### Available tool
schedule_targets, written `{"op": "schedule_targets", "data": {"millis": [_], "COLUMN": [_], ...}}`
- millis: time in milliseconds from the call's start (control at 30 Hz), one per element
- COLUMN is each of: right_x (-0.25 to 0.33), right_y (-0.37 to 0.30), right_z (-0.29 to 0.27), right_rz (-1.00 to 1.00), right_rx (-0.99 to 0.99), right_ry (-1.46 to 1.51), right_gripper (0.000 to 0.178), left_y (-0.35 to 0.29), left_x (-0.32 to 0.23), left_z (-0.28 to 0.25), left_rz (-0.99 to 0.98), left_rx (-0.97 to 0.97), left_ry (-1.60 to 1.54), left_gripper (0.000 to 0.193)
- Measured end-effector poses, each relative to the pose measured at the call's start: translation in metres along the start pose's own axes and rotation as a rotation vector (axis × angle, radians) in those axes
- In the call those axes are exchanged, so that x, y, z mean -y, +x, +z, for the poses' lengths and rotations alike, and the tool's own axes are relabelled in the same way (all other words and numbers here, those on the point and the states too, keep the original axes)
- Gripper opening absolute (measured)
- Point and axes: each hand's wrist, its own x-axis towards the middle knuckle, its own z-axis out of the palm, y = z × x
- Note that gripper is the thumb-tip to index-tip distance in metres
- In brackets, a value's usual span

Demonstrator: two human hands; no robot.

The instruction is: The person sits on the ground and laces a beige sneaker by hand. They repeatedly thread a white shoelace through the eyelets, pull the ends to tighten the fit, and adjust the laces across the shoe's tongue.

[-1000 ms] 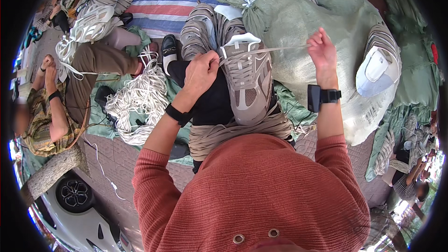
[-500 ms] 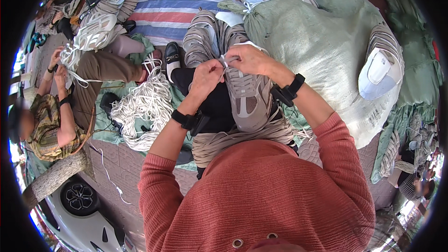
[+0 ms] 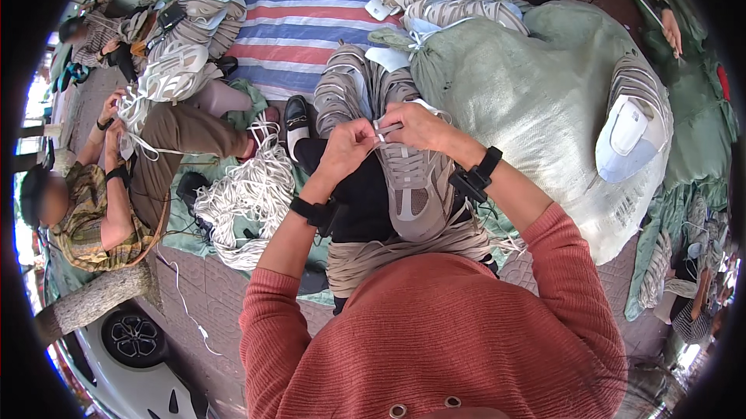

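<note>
A grey-beige sneaker (image 3: 413,200) rests on my lap, toe toward me, its laces threaded across the front. At its upper end my left hand (image 3: 348,149) pinches a shoelace (image 3: 379,133) between thumb and fingers. Right beside it my right hand (image 3: 416,127) is also closed on the lace, fingertips almost touching the left ones. The fingers partly hide the lace ends and the shoe's opening. Across my lap, below the toe, lies a thick bundle of beige laces (image 3: 365,265).
More sneakers (image 3: 339,91) are stacked just beyond my hands. A large pale green sack (image 3: 513,100) lies at right, with stacked shoes (image 3: 628,132) on it. White laces (image 3: 241,205) are heaped at left, near a seated person (image 3: 101,217) handling shoes. A striped sheet (image 3: 295,19) spreads ahead.
My hands stay together at the lace, with the fingers slightly shifted. The whole view has moved a little, and a person's hand now shows at the upper right.
</note>
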Motion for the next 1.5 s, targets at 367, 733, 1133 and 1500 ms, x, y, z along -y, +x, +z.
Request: {"op": "schedule_targets", "data": {"millis": [367,733,1133,1500], "right_x": [0.031,-0.094,-0.056,-0.021], "right_y": [-0.022,-0.121,-0.092,-0.07], "right_z": [-0.077,-0.11,-0.103,-0.025], "right_rz": [0.24,0.551,0.578,0.271], "right_rx": [-0.105,-0.786,-0.874,-0.318], "right_ry": [1.506,1.425,0.776,-0.052], "right_gripper": [0.017,0.015,0.027,0.031], "left_y": [-0.021,-0.006,0.023,0.008], "left_x": [0.001,-0.015,-0.036,-0.014], "left_z": [-0.001,-0.007,0.021,-0.023], "left_rz": [0.481,0.304,0.476,-0.025], "left_rx": [-0.116,-0.096,-0.172,-0.23], "left_ry": [0.455,-0.066,0.551,-0.665], "left_gripper": [0.014,0.013,0.014,0.017]}}
